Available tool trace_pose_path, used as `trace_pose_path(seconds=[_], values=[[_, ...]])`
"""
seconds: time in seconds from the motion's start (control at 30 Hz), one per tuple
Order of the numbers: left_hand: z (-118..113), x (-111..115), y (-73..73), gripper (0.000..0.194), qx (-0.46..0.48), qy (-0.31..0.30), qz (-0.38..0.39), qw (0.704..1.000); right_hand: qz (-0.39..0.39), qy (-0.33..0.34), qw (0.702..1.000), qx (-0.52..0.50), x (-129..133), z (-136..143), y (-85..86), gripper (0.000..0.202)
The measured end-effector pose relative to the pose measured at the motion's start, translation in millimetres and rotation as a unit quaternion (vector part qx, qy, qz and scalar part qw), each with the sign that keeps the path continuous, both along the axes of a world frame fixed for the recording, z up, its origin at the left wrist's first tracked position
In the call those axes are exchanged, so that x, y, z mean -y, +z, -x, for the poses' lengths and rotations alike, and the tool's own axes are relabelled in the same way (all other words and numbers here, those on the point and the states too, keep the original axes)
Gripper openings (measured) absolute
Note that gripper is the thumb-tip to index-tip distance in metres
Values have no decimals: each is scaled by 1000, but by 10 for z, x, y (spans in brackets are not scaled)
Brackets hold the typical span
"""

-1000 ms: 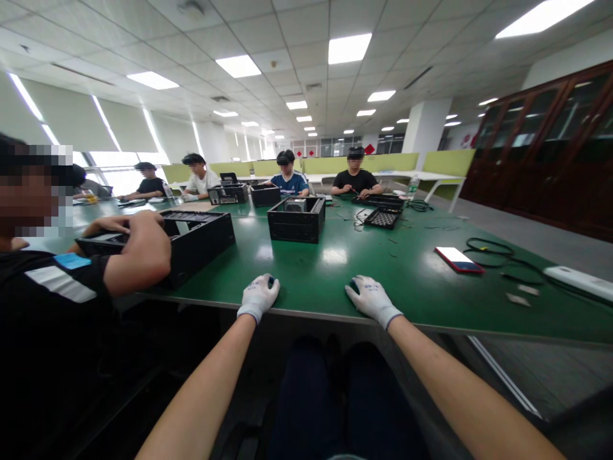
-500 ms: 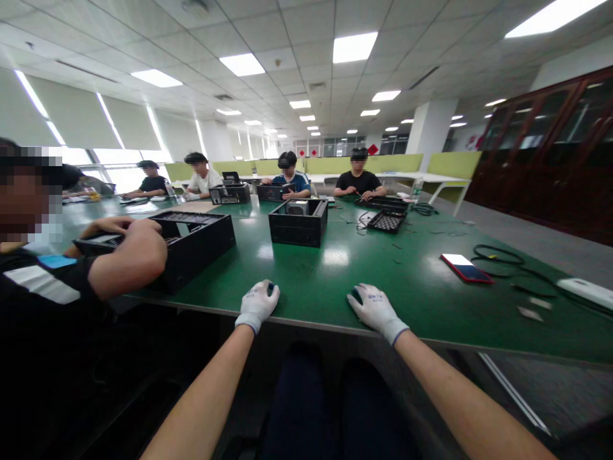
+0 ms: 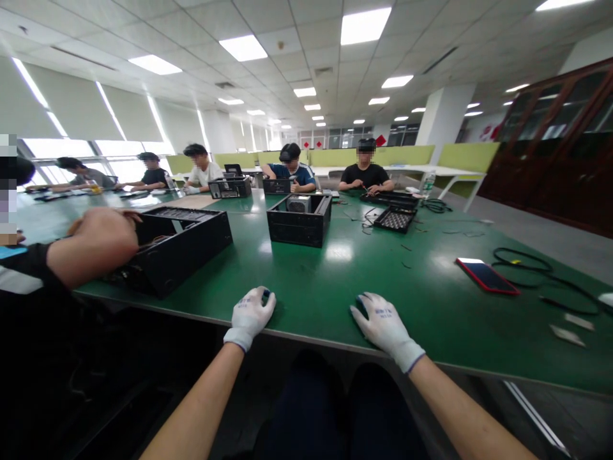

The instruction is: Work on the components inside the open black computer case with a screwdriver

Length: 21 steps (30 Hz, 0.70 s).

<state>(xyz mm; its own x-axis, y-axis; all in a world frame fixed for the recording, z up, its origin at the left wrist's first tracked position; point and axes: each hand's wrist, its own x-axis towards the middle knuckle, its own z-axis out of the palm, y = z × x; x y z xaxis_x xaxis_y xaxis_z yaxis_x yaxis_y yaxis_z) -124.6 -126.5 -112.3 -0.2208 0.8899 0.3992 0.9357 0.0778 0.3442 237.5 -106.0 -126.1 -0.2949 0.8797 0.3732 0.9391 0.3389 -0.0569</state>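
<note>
My left hand (image 3: 249,314), in a white work glove with blue print, rests at the front edge of the green table (image 3: 316,300). Its thumb stands apart from the slightly curled fingers, with nothing seen between them. My right hand (image 3: 385,321), gloved alike, lies palm down on the tabletop to the right, thumb spread away from the fingers, holding nothing visible. Beyond both hands, in the middle of the table, sits an open black computer case (image 3: 299,222) with a grey power supply (image 3: 299,204) inside. Neither hand touches it.
At left, a neighbour's arm (image 3: 96,246) reaches into another black computer case (image 3: 191,239). A red-edged phone (image 3: 486,276) and black cable (image 3: 522,259) lie at right. Further back are a dark tray-like part (image 3: 395,218), a bottle (image 3: 428,185) and several people working.
The view has shifted a little, so my hands sit slightly lower and further apart in the picture. The neighbour at left has leaned or moved leftward. Both my hands stay on the table.
</note>
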Motion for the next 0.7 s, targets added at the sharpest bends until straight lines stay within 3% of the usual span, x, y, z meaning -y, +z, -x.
trace_pose_path(seconds=[0.33,0.57,0.7], values=[[-3,38,-9,24,-1,7,-4,1000,-23,12,1000,2,64,17,1,53],[-10,75,-62,24,-5,0,-12,1000,-80,34,996,4,29,-14,-95,51],[-9,78,-30,26,6,-12,16,1000,-96,59,993,29,-20,-64,-51,51]])
